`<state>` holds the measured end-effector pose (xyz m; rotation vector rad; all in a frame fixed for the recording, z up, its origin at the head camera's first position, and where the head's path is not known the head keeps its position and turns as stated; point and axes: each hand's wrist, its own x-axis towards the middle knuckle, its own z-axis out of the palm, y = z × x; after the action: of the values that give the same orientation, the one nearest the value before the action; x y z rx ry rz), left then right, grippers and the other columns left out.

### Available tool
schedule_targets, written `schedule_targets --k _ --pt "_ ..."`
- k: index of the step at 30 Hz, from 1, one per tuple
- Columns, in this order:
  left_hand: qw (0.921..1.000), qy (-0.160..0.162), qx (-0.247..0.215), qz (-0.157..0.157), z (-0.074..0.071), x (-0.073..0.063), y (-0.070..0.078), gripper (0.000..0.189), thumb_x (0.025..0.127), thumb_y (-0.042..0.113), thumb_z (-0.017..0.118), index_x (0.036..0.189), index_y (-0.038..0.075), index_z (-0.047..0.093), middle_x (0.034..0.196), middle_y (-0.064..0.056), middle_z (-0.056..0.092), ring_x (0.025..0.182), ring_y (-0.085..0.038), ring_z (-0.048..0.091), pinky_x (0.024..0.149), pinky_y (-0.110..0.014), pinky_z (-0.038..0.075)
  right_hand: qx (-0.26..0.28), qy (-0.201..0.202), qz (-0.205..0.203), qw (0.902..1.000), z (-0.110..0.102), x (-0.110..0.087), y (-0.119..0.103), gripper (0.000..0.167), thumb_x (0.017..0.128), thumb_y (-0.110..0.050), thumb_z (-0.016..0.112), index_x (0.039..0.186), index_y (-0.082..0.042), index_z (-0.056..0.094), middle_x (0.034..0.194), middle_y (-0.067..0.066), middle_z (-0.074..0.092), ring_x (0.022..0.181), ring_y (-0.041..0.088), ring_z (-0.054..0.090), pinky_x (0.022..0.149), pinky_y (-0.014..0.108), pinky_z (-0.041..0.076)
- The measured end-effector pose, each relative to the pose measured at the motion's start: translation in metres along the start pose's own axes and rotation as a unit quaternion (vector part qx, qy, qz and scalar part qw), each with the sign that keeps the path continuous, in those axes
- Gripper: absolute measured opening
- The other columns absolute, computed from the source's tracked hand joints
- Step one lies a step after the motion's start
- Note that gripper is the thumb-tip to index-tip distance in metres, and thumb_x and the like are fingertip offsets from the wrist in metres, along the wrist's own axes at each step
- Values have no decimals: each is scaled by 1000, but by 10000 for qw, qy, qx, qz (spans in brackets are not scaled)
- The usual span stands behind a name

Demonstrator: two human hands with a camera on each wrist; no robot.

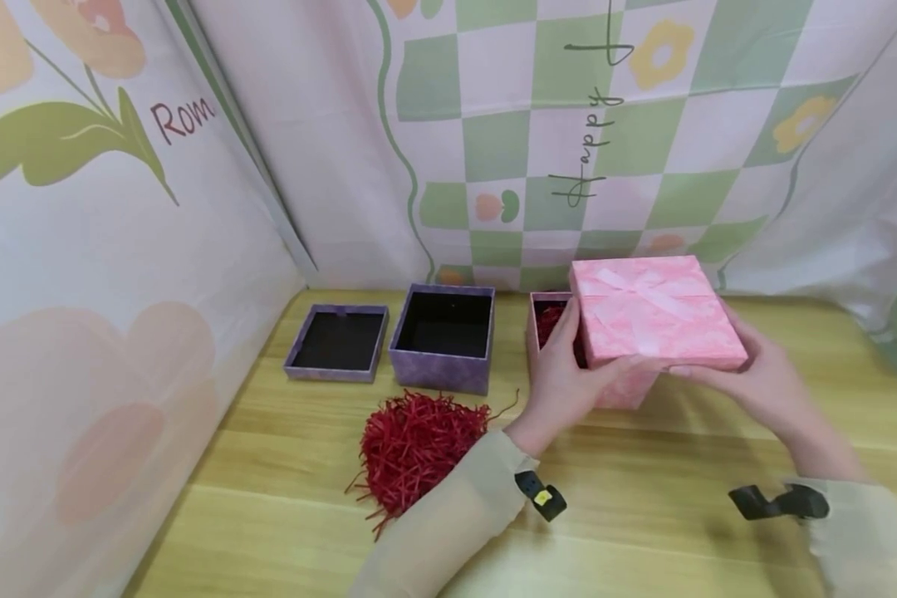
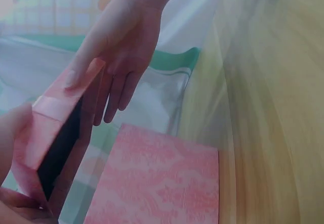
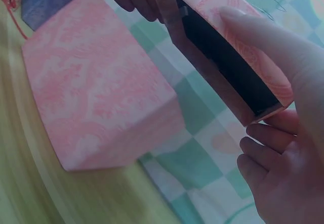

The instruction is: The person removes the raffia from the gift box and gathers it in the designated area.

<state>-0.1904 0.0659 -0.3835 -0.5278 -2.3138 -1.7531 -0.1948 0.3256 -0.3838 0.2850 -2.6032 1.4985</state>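
From the head view, I have both grips on the pink lid (image 1: 658,311): the left hand (image 1: 564,378) grasps its left side, the right hand (image 1: 766,382) its right near corner, and it hangs above and partly right of the pink box (image 1: 628,390), whose left side shows red filler (image 1: 549,322) inside. I would hold it level, squeeze both sides evenly and spare the bow (image 1: 643,295). The curtain (image 1: 486,145) stands right behind the table's (image 1: 643,507) far edge, so I'd be wary of reaching that way; bare wood gives more room to the right and nearer me. On the left, the purple box (image 1: 441,370) and red shreds (image 1: 419,448) hem in my left forearm. In the left wrist view, a gap parts lid from box, so the rims could be squared up by eye. In the right wrist view, my fingertips curl below the lid's rim, where they could get pinched against the box.
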Motion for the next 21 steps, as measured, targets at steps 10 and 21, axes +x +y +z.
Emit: schedule_targets --k 10,21 --pt "9969 -382 631 268 22 12 13 99 86 28 85 162 10 24 166 2 23 146 -8 26 112 -21 29 -50 442 830 9956 -29 -11 7 67 104 -29 62 161 -35 27 162 2 31 136 -1 38 90 1 35" --pt "9811 -835 1745 -32 37 18 27 98 83 43 85 160 15 32 155 3 36 134 -5 42 104 -14 34 722 1765 1382 9719 -43 -15 8 57 97 -28 72 150 -26 51 110 -23 59 84 -13 60 66 6 48"
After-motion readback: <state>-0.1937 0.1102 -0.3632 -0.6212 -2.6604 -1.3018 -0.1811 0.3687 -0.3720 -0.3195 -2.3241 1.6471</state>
